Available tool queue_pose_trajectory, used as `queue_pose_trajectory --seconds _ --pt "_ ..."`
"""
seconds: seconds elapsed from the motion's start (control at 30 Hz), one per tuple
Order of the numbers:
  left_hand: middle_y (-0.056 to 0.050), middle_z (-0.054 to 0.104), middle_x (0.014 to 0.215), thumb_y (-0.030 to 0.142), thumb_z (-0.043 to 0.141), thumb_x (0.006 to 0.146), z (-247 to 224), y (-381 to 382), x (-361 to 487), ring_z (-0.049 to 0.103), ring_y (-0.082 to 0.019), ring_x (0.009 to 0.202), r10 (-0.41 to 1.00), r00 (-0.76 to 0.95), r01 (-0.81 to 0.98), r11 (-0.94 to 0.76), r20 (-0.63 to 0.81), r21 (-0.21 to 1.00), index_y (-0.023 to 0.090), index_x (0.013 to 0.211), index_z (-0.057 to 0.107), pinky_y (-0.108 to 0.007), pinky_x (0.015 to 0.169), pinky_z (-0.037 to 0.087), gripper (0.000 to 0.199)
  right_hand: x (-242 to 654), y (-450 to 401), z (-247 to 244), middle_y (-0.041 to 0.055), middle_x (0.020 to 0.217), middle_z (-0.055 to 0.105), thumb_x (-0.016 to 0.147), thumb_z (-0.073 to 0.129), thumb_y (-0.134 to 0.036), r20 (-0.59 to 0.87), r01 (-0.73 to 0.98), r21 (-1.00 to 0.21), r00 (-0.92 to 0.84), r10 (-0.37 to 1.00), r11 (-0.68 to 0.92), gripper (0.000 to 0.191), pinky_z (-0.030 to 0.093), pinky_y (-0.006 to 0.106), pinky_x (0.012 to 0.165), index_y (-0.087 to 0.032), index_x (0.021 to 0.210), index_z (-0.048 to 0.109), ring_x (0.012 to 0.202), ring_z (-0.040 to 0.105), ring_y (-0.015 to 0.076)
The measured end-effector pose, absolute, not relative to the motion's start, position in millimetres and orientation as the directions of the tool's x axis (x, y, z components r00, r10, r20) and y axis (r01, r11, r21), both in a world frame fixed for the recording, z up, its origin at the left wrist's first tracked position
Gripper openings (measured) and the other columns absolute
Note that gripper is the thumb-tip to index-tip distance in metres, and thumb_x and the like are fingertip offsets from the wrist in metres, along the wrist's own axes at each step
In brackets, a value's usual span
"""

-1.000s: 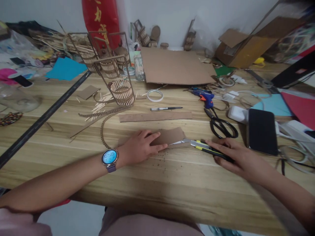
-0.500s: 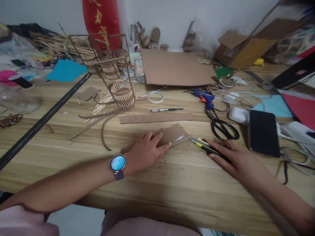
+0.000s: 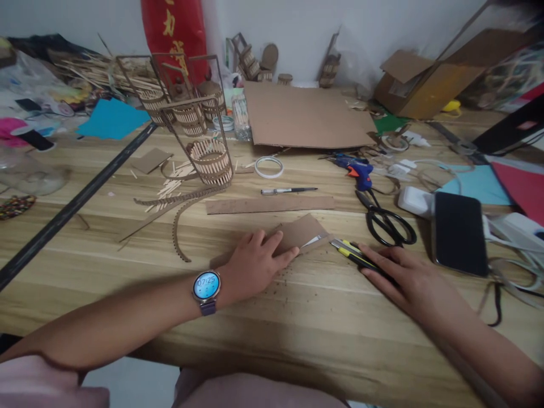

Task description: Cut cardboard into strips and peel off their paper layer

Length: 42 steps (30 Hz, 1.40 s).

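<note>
My left hand (image 3: 258,260) lies on a small piece of brown cardboard (image 3: 300,231), its fingers spread and pressing the left part against the table. A white, torn-looking strip shows along the cardboard's near right edge. In my right hand (image 3: 403,277) is a yellow and black utility knife (image 3: 351,251), with fingers closed around the handle. The knife's tip points left and lies just off the cardboard's right corner. Part of the handle is hidden under my fingers. Small dark crumbs are scattered on the wood below the cardboard.
Beyond the cardboard lie a cardboard strip (image 3: 272,205), a pen (image 3: 289,191) and a tape roll (image 3: 268,167). Scissors (image 3: 389,224), a blue glue gun (image 3: 359,171) and a phone (image 3: 459,233) are at right. Small stick baskets (image 3: 211,161) stand at left, before a large cardboard sheet (image 3: 308,116).
The view has shifted slightly. Both hands stay nearly where they were, with the knife still beside the cardboard's right corner.
</note>
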<state>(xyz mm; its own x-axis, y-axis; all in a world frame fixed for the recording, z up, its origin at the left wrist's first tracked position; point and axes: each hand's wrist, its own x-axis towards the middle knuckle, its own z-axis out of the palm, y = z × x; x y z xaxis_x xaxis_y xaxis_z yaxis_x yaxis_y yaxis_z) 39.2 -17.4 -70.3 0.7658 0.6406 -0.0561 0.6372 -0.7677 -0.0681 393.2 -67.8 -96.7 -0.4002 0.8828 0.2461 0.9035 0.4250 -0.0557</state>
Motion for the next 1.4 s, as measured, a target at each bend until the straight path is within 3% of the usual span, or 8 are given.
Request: queue_pose_trajectory --seconds 0.3,0.9,1.03,1.13,1.4 --pt "-0.015 0.05 0.153 0.027 0.04 0.107 -73 -18 38 0.057 -0.031 0.107 0.646 0.762 0.644 -0.763 -0.031 -0.057 0.038 0.156 0.044 -0.05 0.089 0.053 0.05 390 -71 -95 0.0143 0.106 0.072 0.105 0.043 -0.046 0.292 0.888 0.055 -0.452 0.843 0.457 0.051 0.06 0.036 0.071 -0.015 0.135 0.068 0.087 0.072 0.025" --pt "-0.015 0.05 0.152 0.03 0.038 0.109 -70 -19 39 0.055 -0.031 0.11 0.666 0.744 0.664 -0.746 -0.054 -0.045 0.039 0.156 0.045 -0.048 0.091 0.052 0.048 387 -79 -95 0.0114 0.104 0.072 0.104 0.047 -0.043 0.308 0.887 0.061 -0.454 0.836 0.459 0.05 0.059 0.033 0.069 -0.021 0.147 0.06 0.089 0.071 0.0244" --pt "-0.015 0.05 0.152 0.027 0.039 0.107 -71 -17 37 0.055 -0.031 0.109 0.653 0.756 0.652 -0.757 -0.039 -0.046 0.038 0.155 0.046 -0.048 0.091 0.051 0.049 380 -82 -94 0.0106 0.097 0.07 0.105 0.043 -0.044 0.289 0.901 0.07 -0.429 0.856 0.427 0.049 0.058 0.033 0.063 -0.021 0.143 0.063 0.084 0.071 0.024" --pt "-0.015 0.051 0.151 0.026 0.039 0.107 -69 -20 40 0.055 -0.03 0.108 0.668 0.743 0.666 -0.744 -0.04 -0.046 0.036 0.154 0.048 -0.048 0.091 0.05 0.049 371 -78 -93 0.0118 0.097 0.07 0.105 0.04 -0.045 0.283 0.906 0.041 -0.414 0.865 0.421 0.049 0.06 0.037 0.07 -0.021 0.139 0.066 0.088 0.07 0.0261" --pt "-0.018 0.055 0.142 0.041 0.042 0.107 -58 -34 59 0.055 -0.031 0.108 0.7 0.713 0.702 -0.711 -0.043 0.051 0.026 0.154 0.048 -0.045 0.09 0.051 0.05 367 -62 -90 0.0142 0.102 0.071 0.106 0.039 -0.046 0.265 0.907 0.052 -0.416 0.87 0.418 0.051 0.06 0.037 0.074 -0.016 0.135 0.069 0.088 0.071 0.0253"
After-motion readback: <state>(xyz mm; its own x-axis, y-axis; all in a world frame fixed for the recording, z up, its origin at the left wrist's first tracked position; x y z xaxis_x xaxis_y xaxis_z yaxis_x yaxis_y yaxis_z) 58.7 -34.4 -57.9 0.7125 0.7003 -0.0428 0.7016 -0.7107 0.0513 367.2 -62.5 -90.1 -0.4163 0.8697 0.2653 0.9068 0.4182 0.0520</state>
